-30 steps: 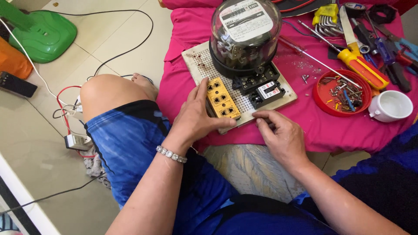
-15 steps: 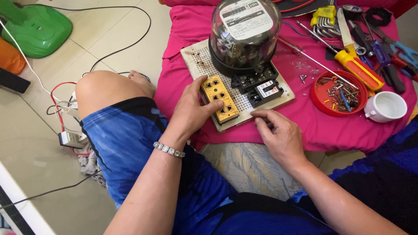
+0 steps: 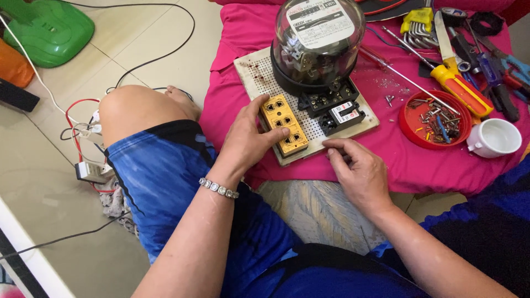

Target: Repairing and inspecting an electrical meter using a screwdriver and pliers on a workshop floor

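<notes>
My left hand [image 3: 247, 138] rests on a yellow socket block [image 3: 285, 122] that lies on a white perforated board [image 3: 254, 69], fingers curled over its near edge. My right hand [image 3: 359, 171] sits at the board's front edge, fingertips pinched together against the pink cloth [image 3: 243, 33]; what they hold is hidden. Behind the block stands a round glass-domed electric meter [image 3: 317, 41] on a black base, with a small black breaker [image 3: 342, 117] beside it.
A red dish of screws [image 3: 433, 118], a white cup [image 3: 494, 138], a yellow-handled screwdriver [image 3: 461, 91], hex keys [image 3: 414, 25] and pliers lie to the right. My bare knee [image 3: 132, 110], cables and a green object [image 3: 49, 30] are on the tiled floor at left.
The view has shifted slightly. My left hand has slid down along the yellow block, and my right hand has stayed at the board's front edge.
</notes>
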